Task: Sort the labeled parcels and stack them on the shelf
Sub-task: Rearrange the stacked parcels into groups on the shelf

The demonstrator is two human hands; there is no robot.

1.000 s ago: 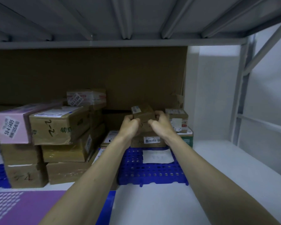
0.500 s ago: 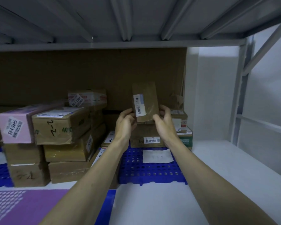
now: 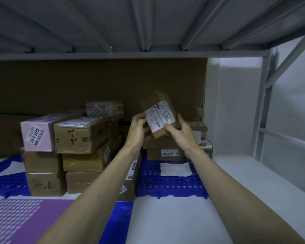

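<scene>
Since half a second ago the small brown parcel (image 3: 159, 113) has been turned and tilted, so its large white shipping label now faces the camera; the print is too small to read. The left hand (image 3: 136, 128) grips its left edge, the right hand (image 3: 179, 132) pinches its lower right corner, above the blue mat (image 3: 171, 184) on the shelf (image 3: 236, 173). Nearby, the pink box (image 3: 37, 136) reads "58-4-3405", a brown carton (image 3: 81, 136) "2-2"

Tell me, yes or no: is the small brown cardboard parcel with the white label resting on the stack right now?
No: the small brown cardboard parcel is tilted in the air, gripped by left hand and right hand.
</scene>
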